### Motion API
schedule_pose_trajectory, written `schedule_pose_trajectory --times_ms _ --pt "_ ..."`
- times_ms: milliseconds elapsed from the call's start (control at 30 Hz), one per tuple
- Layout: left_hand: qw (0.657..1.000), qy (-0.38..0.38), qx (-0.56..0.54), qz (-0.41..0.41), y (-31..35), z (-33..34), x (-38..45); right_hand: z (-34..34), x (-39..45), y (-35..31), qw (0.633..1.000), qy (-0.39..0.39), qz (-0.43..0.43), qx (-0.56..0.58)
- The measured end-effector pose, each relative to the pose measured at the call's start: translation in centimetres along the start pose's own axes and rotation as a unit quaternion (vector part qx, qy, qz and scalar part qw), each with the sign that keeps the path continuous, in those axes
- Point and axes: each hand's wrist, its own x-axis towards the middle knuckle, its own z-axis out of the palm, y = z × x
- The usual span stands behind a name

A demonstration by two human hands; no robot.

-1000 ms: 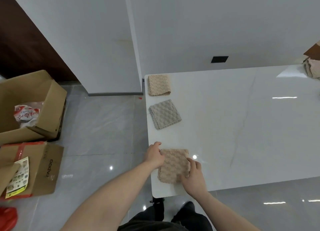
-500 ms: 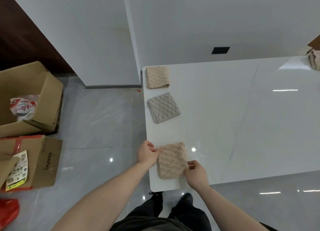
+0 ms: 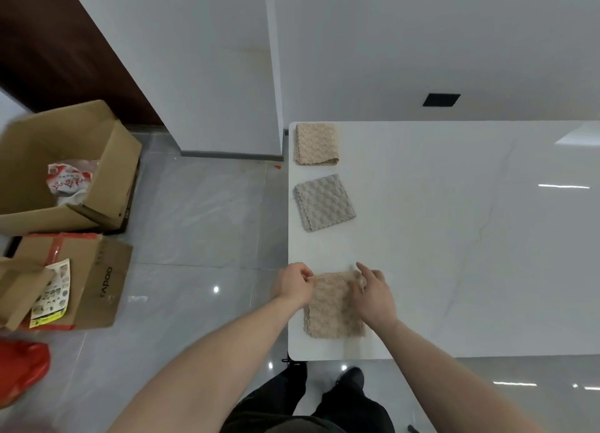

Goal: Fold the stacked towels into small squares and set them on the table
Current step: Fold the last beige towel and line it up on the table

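A folded beige towel point(image 3: 331, 309) lies near the front left corner of the white table point(image 3: 454, 237). My left hand point(image 3: 293, 285) pinches its far left corner. My right hand point(image 3: 373, 294) pinches its far right corner and covers the right edge. Two folded squares lie farther along the left edge: a grey towel point(image 3: 323, 202) in the middle and a tan towel point(image 3: 316, 144) at the far corner.
Open cardboard boxes point(image 3: 65, 166) stand on the tiled floor to the left, with a taped box point(image 3: 74, 280) nearer and a red bag point(image 3: 22, 371) at the lower left. A white wall column point(image 3: 227, 75) meets the table's far left corner.
My right hand has moved from the towel's near right corner up to its far right corner. My left hand stays at the far left corner. The view has shifted left.
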Motion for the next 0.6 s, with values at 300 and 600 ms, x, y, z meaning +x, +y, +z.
schedule_pose_trajectory --times_ms 300,600 --pt "1.000 0.022 0.007 -0.009 -1.1 -0.7 0.6 0.5 2.1 -1.2 0.999 -0.036 -0.005 -0.023" --pt "0.998 -0.009 0.018 -0.056 -3.5 -1.3 -2.1 0.2 -1.7 -0.6 0.997 0.017 0.056 0.051"
